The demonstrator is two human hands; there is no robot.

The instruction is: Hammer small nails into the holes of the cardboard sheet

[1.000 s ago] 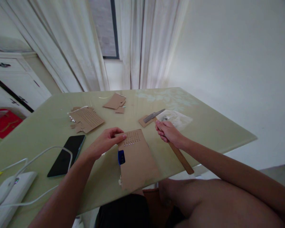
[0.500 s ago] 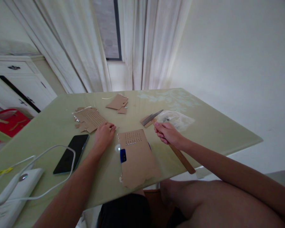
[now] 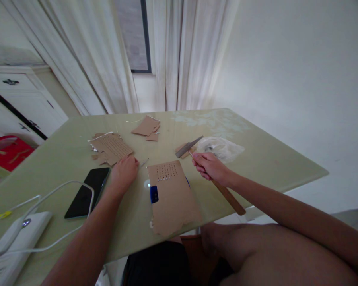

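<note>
Left hand (image 3: 124,171) flat on table (image 3: 271,167), holding nothing, just left of perforated cardboard sheet (image 3: 171,196). Right hand (image 3: 210,166) clenched round hammer (image 3: 210,174) — head raised. Risk: unpinned sheet may skid under blow, fingers near.

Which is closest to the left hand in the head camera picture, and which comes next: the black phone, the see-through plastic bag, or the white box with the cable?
1. The black phone, just left of the left hand.
2. The white box, at the table's near left corner.
3. The plastic bag, far across on the right, beyond the hammer held in the right hand.
</note>
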